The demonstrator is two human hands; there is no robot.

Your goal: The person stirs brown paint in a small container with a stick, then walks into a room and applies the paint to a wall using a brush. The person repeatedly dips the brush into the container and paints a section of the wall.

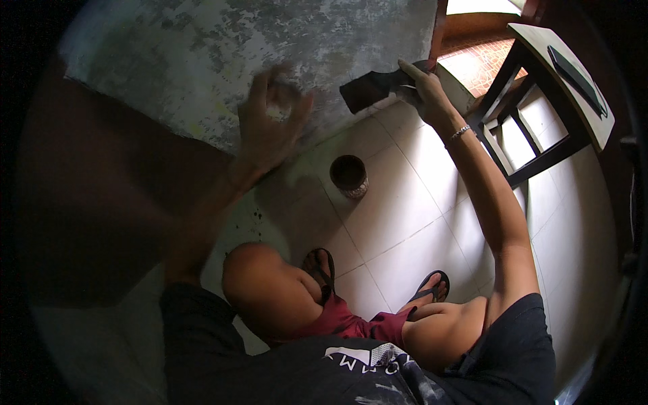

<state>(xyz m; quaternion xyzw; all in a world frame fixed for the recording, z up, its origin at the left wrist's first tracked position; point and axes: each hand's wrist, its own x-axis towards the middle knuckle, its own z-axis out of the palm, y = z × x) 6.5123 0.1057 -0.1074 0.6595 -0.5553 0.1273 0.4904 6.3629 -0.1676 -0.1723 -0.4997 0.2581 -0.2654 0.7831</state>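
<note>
My left hand [273, 114] is raised in front of a wall [202, 55] with patchy grey and white paint. Its fingers curve and blur with motion, so I cannot make out whether anything is between them. In my right hand [428, 91] is a dark hand tool [367, 91] with a broad, flat, squared end turned to the left. The tool is held near the wall's lower right edge; its exact kind is unclear, and whether it touches the wall cannot be told. Below and between the hands, a small round container [349, 174] with a dark inside and a patterned side stands on the floor.
Pale floor tiles [400, 238] bear dark specks [257, 217] near my left knee. To the right is a dark-framed table [562, 66] with a pale top and a flat black object [577, 81] on it. Orange patterned tiling [478, 63] shows beyond. A dark brown surface [101, 202] fills the left.
</note>
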